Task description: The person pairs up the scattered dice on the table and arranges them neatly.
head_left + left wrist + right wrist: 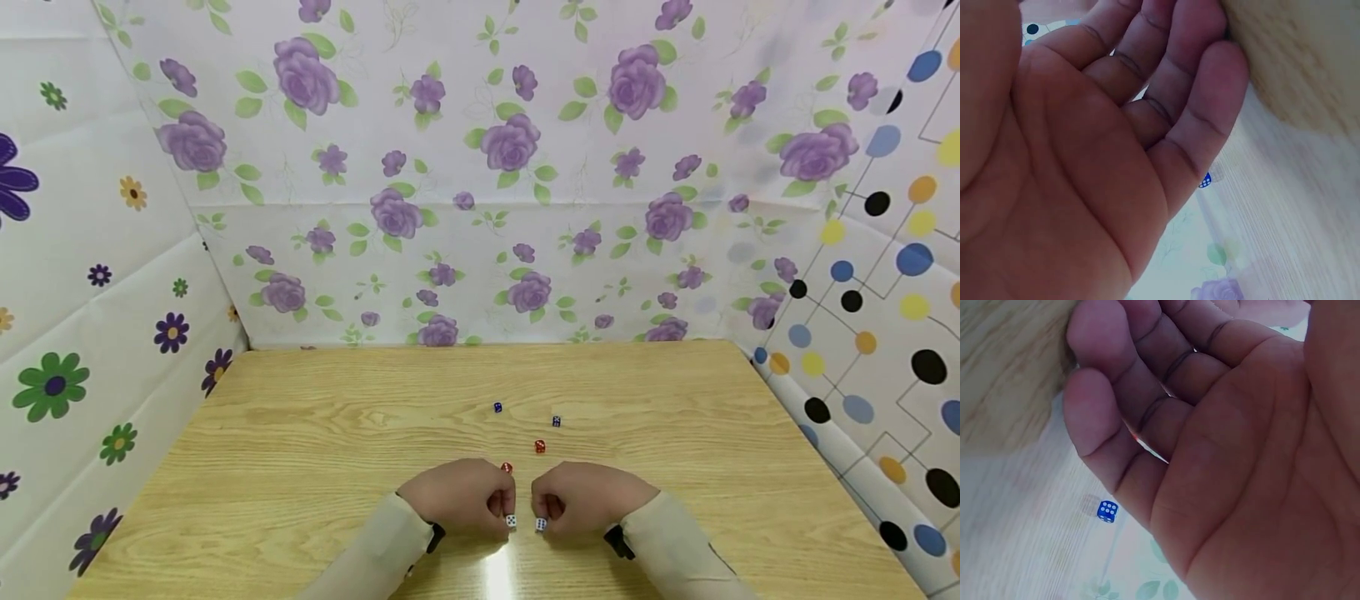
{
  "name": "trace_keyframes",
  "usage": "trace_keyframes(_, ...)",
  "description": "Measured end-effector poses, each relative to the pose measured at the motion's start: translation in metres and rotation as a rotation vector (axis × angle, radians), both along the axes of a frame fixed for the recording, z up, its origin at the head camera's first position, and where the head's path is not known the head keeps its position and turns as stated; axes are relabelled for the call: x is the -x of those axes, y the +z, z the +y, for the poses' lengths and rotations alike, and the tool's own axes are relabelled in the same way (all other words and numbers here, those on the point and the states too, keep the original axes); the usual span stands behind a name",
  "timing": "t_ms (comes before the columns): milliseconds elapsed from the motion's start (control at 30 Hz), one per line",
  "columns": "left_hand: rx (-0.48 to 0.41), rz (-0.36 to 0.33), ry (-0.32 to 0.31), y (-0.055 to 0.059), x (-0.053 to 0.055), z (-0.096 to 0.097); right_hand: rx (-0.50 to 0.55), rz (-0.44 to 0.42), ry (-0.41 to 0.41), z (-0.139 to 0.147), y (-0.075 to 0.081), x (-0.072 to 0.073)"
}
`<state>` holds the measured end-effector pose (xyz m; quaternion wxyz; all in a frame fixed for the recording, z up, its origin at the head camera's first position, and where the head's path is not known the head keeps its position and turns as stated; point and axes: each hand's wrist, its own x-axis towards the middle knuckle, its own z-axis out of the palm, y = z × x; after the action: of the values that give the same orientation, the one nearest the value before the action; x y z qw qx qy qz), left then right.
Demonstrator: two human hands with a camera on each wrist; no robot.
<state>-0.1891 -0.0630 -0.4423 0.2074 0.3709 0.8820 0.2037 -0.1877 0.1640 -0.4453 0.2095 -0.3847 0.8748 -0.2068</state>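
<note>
Behind a wooden table [337, 433], which I watch from my distant place, hangs a flowered cloth [450, 167] with purple roses. For my landmark I take the far red die [540, 447], which lies on the table, beyond both hands.

To the left of this die and nearer to the person is the left hand [459, 498]. I see its thumb and fingers bent together, and they pinch the first white die [511, 521]. To the right of the landmark, also nearer to the person, the right hand [588, 500] pinches the second white die [541, 524], which is straight on the near side of the landmark. These two dice are near each other but apart; if they touch the wood, I cannot tell.

Just beyond the left hand lies the near red die [507, 468], to the left of the landmark and a little nearer. Beyond the landmark I find the left blue die [498, 407], to its left, and the right blue die [557, 421], slightly to its right. Farther out, well to the right of the landmark, rises a dotted cloth [885, 333].
</note>
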Motion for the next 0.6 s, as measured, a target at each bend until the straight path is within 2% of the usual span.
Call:
trace_keyframes(333, 0.019, 0.033, -0.05, -0.0023, -0.0009, 0.0061, -0.008, 0.009, 0.022, -0.0037, -0.0024, -0.0012)
trace_keyframes(600, 0.024, -0.004, -0.027, -0.004, -0.0023, 0.0069, -0.012, 0.007, 0.02, -0.005, -0.0023, -0.0017)
